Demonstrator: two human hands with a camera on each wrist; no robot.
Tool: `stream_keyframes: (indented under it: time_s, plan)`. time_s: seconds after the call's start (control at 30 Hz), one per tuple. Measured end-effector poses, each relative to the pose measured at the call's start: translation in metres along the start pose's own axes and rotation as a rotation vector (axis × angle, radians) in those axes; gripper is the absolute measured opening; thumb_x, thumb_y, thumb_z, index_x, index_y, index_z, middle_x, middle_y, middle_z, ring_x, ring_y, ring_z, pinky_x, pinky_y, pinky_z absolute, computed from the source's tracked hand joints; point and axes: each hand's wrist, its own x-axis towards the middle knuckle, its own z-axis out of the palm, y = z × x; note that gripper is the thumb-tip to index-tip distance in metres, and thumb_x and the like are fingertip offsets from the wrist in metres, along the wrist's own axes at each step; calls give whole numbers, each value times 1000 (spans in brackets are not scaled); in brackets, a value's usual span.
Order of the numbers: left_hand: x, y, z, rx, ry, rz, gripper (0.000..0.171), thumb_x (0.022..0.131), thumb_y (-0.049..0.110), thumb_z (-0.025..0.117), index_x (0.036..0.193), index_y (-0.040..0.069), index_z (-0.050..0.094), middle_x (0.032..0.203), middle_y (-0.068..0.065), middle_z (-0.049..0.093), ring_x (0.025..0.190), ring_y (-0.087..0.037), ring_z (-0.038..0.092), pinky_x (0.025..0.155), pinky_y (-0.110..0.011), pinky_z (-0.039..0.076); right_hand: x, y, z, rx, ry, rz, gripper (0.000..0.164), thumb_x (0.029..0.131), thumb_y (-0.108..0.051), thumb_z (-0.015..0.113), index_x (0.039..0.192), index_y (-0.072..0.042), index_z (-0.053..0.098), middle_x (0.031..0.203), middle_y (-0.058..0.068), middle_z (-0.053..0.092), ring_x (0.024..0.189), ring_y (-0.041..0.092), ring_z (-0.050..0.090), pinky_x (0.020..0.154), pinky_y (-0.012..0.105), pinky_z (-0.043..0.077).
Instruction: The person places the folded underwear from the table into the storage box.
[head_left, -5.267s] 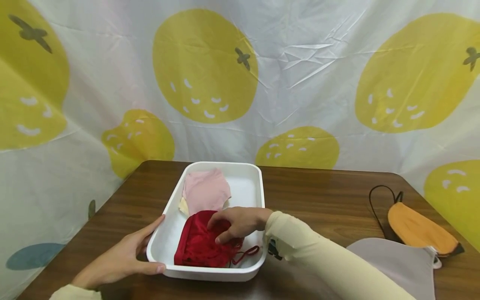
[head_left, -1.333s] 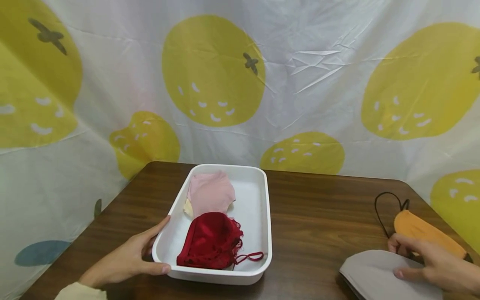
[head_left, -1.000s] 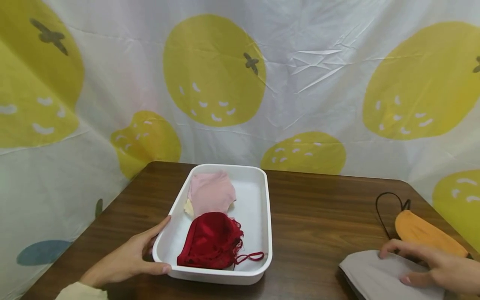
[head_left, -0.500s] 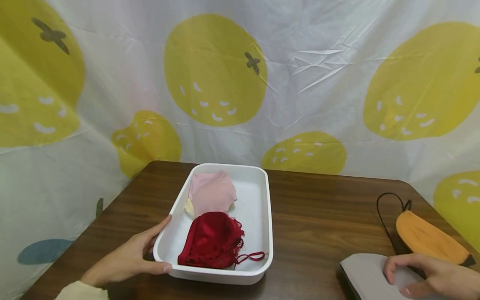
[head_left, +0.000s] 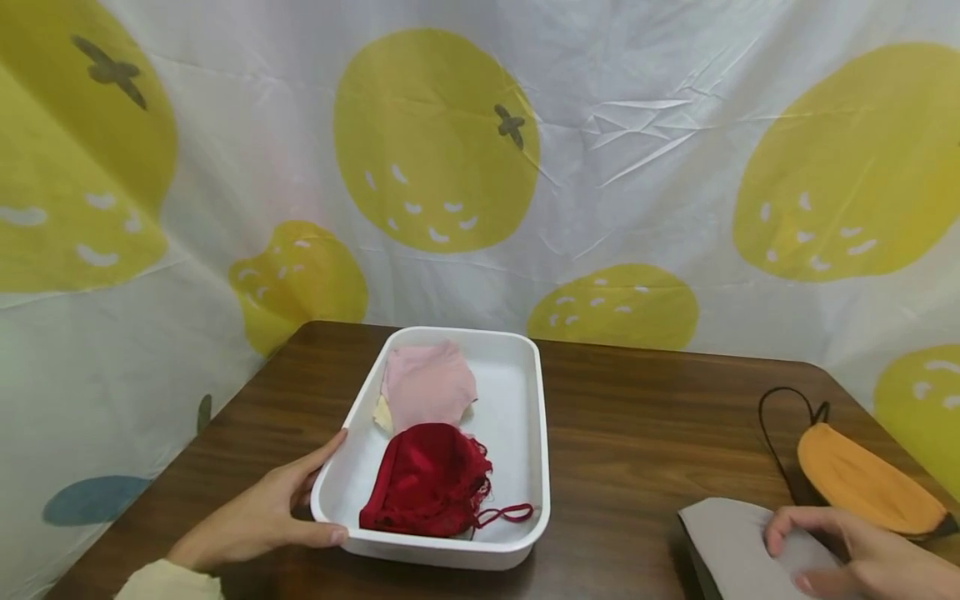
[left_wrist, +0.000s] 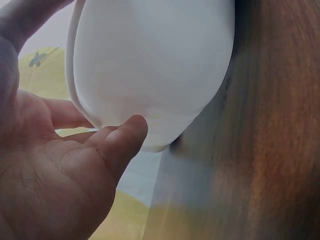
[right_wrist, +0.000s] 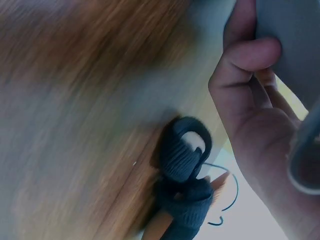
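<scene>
Right hand (head_left: 862, 557): shifted from the red bra (head_left: 427, 482) to the grey garment (head_left: 729, 543) at the right of the table (head_left: 622, 417); thumb and curled fingers pinch it. Left hand (head_left: 262, 512): thumb and fingers grip the near left corner of the white tray (head_left: 442, 557). Tray contents: red bra, near end; pink underwear (head_left: 431, 385), far end, cream cloth (head_left: 382, 414) showing beneath. Orange bra (head_left: 862, 479): on the table, beyond the grey garment. Step in hand, as judged: gathering the grey garment. Next move, probably: secure pinch, then a lift across into the tray
</scene>
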Motion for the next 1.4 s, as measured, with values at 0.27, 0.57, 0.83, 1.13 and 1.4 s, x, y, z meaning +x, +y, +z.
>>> stream_keyframes:
  time_s: [0.27,0.57,0.83,1.13,1.4]
  plan:
    - [-1,-1,0,-10,-5,2,109,83,18,81,161,3,7,154,-35,30,114,-2,56,88,-16,52,9,-21,8,-299,215,134,18,96,-1,60,107,-15,62,107,-5,63,94,-6,48,72,14,36]
    - [-1,1,-1,-7,2,-2,109,82,18,82,161,3,8,155,-35,29,115,-3,55,89,-15,52,27,-30,18,-293,328,217,15,100,-15,60,114,-10,60,120,-27,57,107,-18,44,75,16,42]
    - [-2,0,0,11,-5,-11,108,83,20,81,161,4,8,154,-34,31,114,-4,57,87,-16,53,42,-47,32,-244,429,262,23,99,-19,62,120,-10,61,125,-25,55,102,-12,48,74,20,45]
    - [0,0,0,23,3,15,109,82,19,82,161,2,9,151,-34,33,112,-8,58,88,-17,53,54,-68,41,-254,552,321,27,96,-22,67,121,-14,62,121,-24,54,99,-10,48,75,18,43]
    - [0,1,-1,30,7,-10,110,82,20,83,161,4,9,153,-33,33,114,-11,57,88,-16,53,70,-85,47,-323,632,259,26,95,-23,69,118,-14,63,122,-21,56,101,-13,45,74,18,42]
